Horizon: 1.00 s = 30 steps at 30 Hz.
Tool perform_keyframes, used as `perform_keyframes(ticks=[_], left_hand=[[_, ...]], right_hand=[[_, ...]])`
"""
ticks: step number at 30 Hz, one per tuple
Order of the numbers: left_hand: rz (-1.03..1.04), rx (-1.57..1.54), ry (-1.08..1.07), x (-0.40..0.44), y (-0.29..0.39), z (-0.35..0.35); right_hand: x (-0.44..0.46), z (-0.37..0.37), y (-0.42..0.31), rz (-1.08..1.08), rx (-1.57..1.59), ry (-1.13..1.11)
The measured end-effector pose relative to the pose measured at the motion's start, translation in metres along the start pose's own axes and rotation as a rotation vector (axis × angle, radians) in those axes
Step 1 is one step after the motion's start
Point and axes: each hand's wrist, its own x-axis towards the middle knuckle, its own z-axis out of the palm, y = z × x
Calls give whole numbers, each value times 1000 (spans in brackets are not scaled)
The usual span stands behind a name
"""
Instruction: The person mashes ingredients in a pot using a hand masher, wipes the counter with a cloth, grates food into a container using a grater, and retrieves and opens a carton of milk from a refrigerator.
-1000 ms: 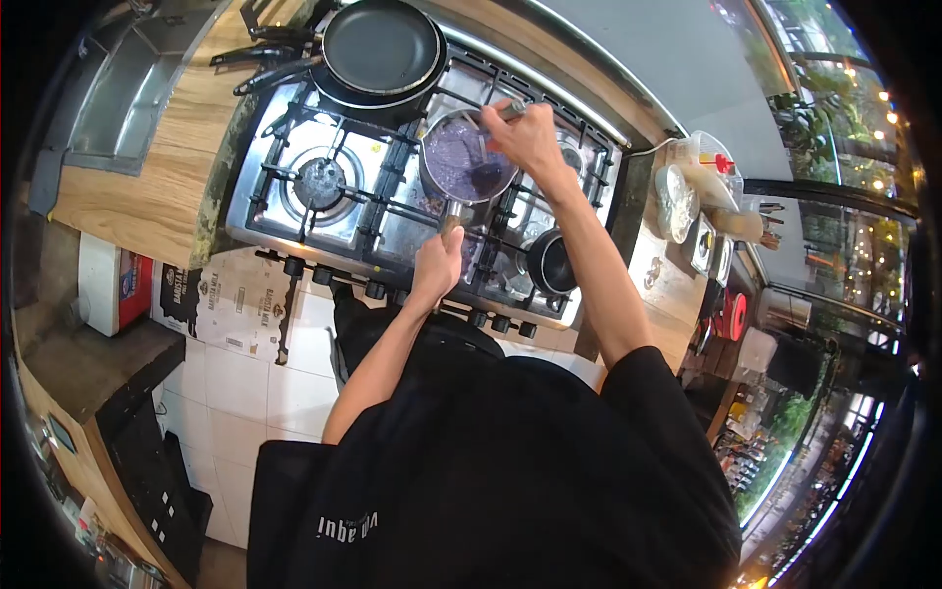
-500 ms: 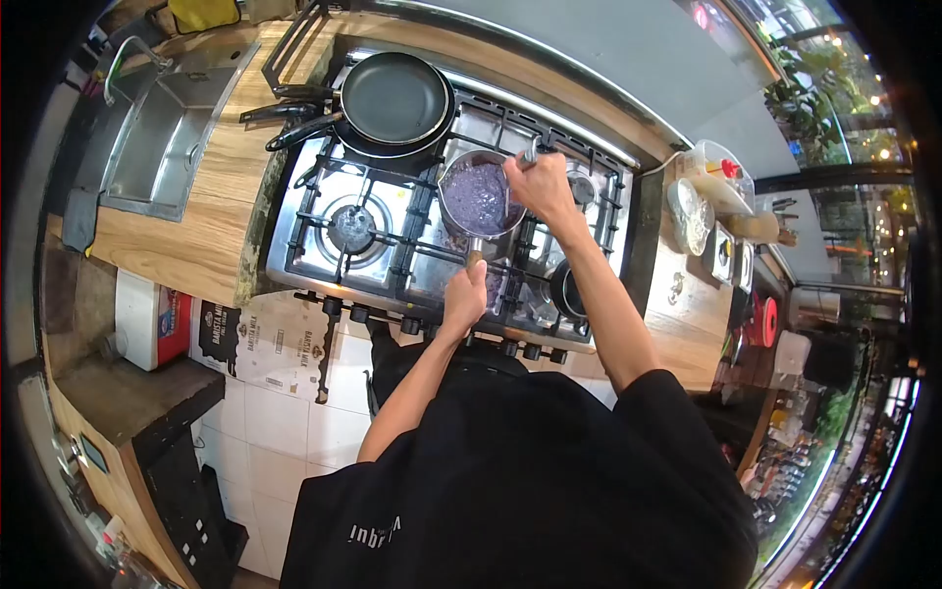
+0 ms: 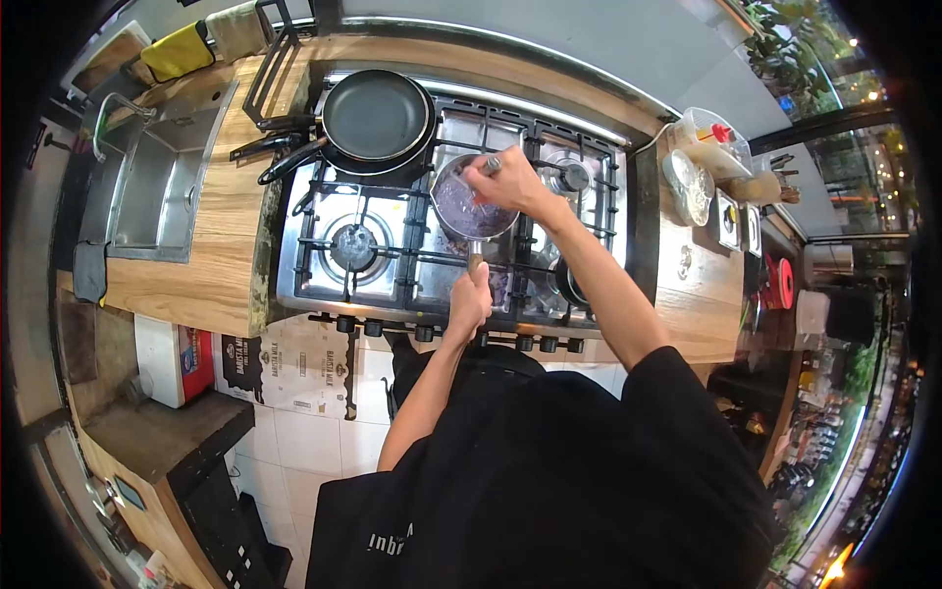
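A small saucepan [image 3: 469,218] with purple, frothy liquid sits on the middle grates of the gas stove [image 3: 417,294]. My left hand [image 3: 470,299] is wrapped round its handle [image 3: 476,257], on the side nearest my body. Above the pan, my right hand [image 3: 515,185] is closed on the grey handle of a utensil [image 3: 493,165]. The utensil's lower end is hidden by my fingers and the liquid, so its kind is hard to make out.
Stacked black frying pans [image 3: 376,116] stand at the stove's back left, their handles over the wooden counter [image 3: 221,236]. A sink [image 3: 162,196] lies farther left. Right of the stove are a bowl [image 3: 690,188] and a plastic container [image 3: 711,145]. A dark pan [image 3: 569,283] is partly behind my right forearm.
The camera view has shifted and turned. My right hand has moved with the utensil over the pan, now farther over the liquid. My left hand keeps hold of the pan handle.
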Motion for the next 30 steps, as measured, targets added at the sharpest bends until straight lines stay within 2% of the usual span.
perform_keyframes(ticks=[2, 3, 6, 7, 8, 10, 12, 14, 16, 17, 18, 20, 22, 24, 26, 28, 29, 30], left_hand=[[140, 115, 27, 0, 3, -7], [181, 61, 21, 9, -8, -6], [70, 41, 34, -2, -11, 6], [50, 63, 46, -1, -11, 9], [49, 63, 47, 2, -11, 8], [144, 49, 29, 7, -9, 1], [112, 69, -8, 7, -12, -4], [121, -34, -8, 1, -17, 6], [74, -16, -13, 1, -11, 9], [70, 0, -14, 2, -10, 6], [66, 12, -14, 5, -10, 3], [70, 10, -39, 10, -14, 2], [93, 4, -4, 7, -12, 5], [73, -7, 5, 8, -10, 7], [85, 38, -22, 11, -14, 5], [94, 4, -16, 8, -12, 4], [104, 19, 6, 3, -8, 5], [113, 38, 27, 0, -5, 5]], right_hand=[[-10, -8, 1, 43, 59, -153], [-4, -16, 6, 91, -2, -156], [15, -14, 25, 66, -162, -71], [12, -9, 16, -18, -87, -46], [2, -3, 6, -98, -8, -24], [-6, -7, -3, -113, 0, -84], [0, -19, 6, 140, -101, -191], [4, -19, 11, 129, -172, -174], [9, -3, 23, -34, -216, -43], [0, 1, 26, -147, -168, -56], [-3, -6, 17, -141, -164, -55], [-9, -29, -4, 160, -170, -208], [-1, -24, 22, 135, -157, -144], [5, -15, 33, -112, -295, 12], [-10, -24, 10, -138, -210, -91], [-19, -37, 5, -76, -37, -350], [-16, -41, 8, 17, -52, -422], [-11, -42, 7, -46, -120, -463]])
